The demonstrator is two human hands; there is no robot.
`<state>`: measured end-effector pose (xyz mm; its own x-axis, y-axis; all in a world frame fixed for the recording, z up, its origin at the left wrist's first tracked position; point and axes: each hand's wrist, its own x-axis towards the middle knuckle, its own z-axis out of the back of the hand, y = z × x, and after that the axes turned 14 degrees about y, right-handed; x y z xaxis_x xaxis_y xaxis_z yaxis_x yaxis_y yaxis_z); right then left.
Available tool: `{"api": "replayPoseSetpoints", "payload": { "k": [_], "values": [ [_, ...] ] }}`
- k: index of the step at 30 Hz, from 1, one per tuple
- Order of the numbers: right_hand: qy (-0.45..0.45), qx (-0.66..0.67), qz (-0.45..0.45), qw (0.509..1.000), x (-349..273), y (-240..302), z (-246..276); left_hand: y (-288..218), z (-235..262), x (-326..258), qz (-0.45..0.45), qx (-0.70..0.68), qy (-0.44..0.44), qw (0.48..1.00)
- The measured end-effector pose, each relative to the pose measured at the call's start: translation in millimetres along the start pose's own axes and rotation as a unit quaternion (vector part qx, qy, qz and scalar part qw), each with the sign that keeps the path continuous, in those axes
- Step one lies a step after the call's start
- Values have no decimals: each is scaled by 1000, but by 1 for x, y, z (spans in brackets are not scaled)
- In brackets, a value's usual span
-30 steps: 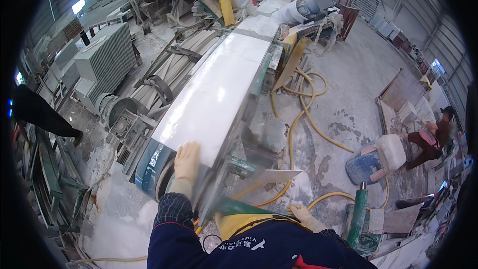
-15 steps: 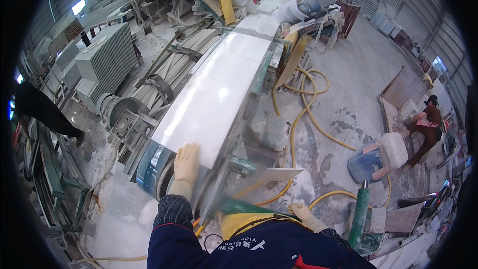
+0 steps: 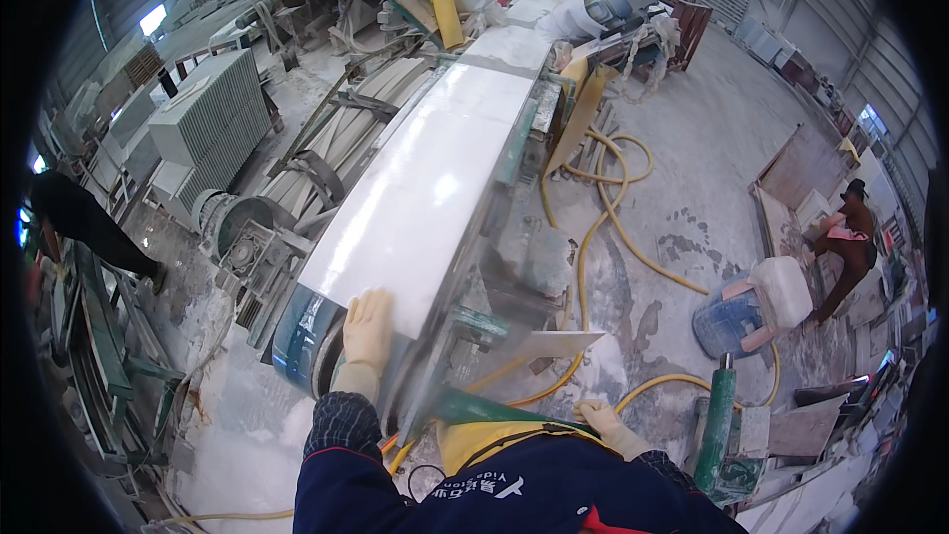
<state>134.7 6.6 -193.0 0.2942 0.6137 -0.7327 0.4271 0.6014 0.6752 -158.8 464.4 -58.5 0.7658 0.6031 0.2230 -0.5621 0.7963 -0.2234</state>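
Curving under at the left, a blue conveyor belt [image 3: 300,338] sits beside the gloved left hand [image 3: 367,328], which lies flat, fingers together and gripping nothing, on the near edge of a long white slab [image 3: 420,193]. The slab rests lengthwise along the conveyor, its face already glossy; what work is left on it cannot be told. Past a green bar [image 3: 486,407], the right hand [image 3: 602,419] is half curled, its hold unclear.

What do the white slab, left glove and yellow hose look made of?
White slab: likely polished stone, glossy; it throws back bright glare.
Left glove: probably rubber or coated fabric, matte; plain cream, no glare.
Yellow hose: likely flexible plastic or rubber, since it curves in loops; finish unclear.
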Motion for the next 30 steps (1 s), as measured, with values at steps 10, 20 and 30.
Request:
{"api": "replayPoseSetpoints", "payload": {
  "k": [10, 20, 30],
  "values": [
    [3, 5, 23, 1000, -1, 2, -1, -1, 5, -6, 6, -11, 5, 1000],
    [-12, -8, 19, 1000, 0, 2, -4, -2, 13, -13, -2, -24, 28, 999],
    [-19, 16, 8, 1000, -5, 9, -9, -4, 19, -19, -5, -38, 25, 999]
  ]
}}
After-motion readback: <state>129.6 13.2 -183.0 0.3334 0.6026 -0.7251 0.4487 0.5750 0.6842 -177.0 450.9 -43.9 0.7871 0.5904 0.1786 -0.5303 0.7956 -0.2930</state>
